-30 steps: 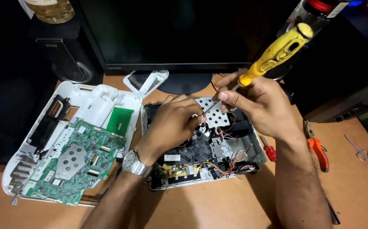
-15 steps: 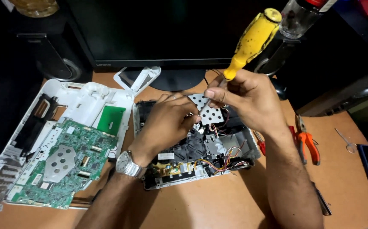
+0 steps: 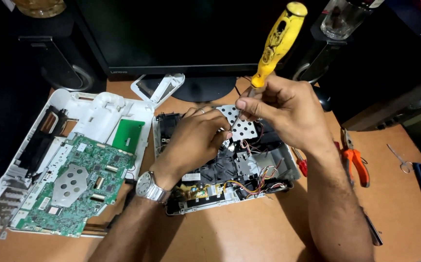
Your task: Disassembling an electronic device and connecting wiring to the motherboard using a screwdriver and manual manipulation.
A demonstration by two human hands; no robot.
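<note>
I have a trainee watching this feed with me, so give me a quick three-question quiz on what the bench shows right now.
1. True or false: the right hand holds the yellow-handled screwdriver with its tip down in the opened grey device chassis.
2. What does the left hand rest on?
A. the green circuit board
B. the opened device chassis
C. the orange-handled pliers
3. Which side of the chassis does the white plastic cover carrying the circuit board lie on in the head view?

Key: 1 true. 2 B. 3 The left side, on the brown wooden table.
</note>
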